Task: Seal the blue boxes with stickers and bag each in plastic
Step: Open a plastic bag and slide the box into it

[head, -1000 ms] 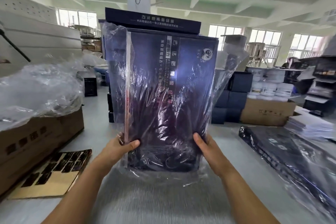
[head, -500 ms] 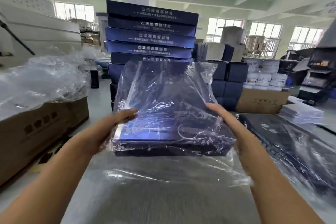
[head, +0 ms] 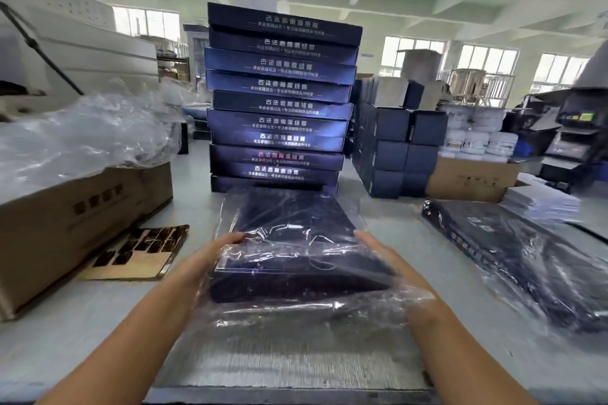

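Blue box [head: 296, 240]: enclosed in a clear plastic bag [head: 296, 309], lying nearly flat and low over the table [head: 98, 322], directly before the tall stack of blue boxes [head: 279, 102]. Left hand [head: 214, 256] is at its left edge and right hand [head: 381, 253] at its right edge, fingers extended and pressed against the sides through the film. Slack bag film trails toward the person. Sticker sheet [head: 138, 253] lies to the left, beside a cardboard carton [head: 65, 223]. Bagged boxes [head: 526, 256] lie to the right.
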